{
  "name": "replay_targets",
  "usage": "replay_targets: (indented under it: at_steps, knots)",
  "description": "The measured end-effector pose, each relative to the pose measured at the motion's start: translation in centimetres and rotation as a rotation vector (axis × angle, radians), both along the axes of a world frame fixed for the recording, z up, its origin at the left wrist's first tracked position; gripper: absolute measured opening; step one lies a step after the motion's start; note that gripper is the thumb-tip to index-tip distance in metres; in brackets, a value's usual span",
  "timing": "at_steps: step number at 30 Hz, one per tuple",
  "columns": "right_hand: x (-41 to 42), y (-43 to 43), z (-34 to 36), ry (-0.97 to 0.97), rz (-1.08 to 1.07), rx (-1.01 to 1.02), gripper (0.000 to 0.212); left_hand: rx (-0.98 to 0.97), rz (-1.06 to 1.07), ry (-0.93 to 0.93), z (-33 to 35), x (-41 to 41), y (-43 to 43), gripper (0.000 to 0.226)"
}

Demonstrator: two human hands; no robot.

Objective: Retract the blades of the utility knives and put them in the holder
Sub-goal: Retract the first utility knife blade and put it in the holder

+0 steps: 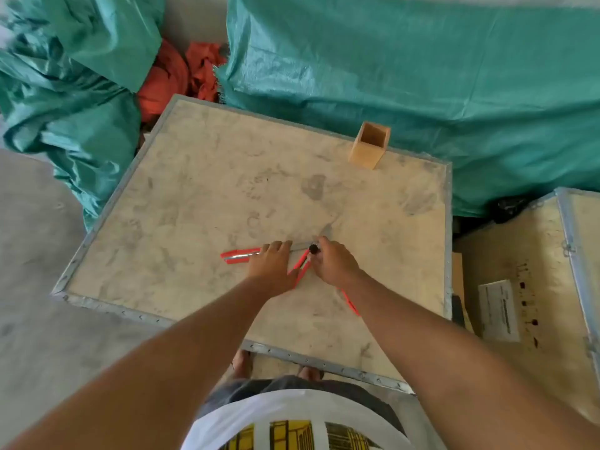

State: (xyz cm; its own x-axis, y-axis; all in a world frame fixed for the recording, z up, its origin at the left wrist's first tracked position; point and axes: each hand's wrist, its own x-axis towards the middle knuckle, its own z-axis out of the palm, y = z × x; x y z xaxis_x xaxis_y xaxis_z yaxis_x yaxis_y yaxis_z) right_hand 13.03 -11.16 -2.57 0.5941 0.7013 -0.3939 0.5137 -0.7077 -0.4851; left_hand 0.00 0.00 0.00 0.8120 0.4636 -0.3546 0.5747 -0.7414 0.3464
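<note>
Three red utility knives lie on the crate top (181, 203). My left hand (271, 269) lies palm down on the left knife (238, 255), fingers curled over its metal front. The middle knife (301, 267) runs diagonally between my hands, and its grey blade (327, 231) sticks out beyond my fingers. My right hand (336, 263) pinches that knife at its black knob (313, 248). The third knife (351, 303) shows only as a red strip under my right forearm. The wooden holder (370, 145), a square open box, stands upright at the far edge with nothing visible inside.
Green tarpaulin (422, 76) covers the space behind and to the left of the crate, with orange cloth (181, 76) between. A second crate (532, 287) with a paper label stands to the right. My feet show below the crate's near metal edge (324, 363).
</note>
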Motion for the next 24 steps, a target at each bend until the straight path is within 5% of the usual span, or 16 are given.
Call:
replay_targets:
  at_steps: [8,16,24]
  knots:
    - [-1.4,0.2,-1.7,0.164,-0.156,0.014,0.060,-0.050,0.064,0.105,-4.4,-0.8,-2.8,0.053]
    - [-0.7,0.5,-1.8,0.269,-0.420,0.128,0.031,-0.150,0.171,0.013,-5.0,-0.4,-3.2,0.039]
    - [1.0,0.3,0.6,0.453,-0.572,0.360,0.016,-0.291,0.258,-0.222,-2.4,-1.2,-2.8,0.053]
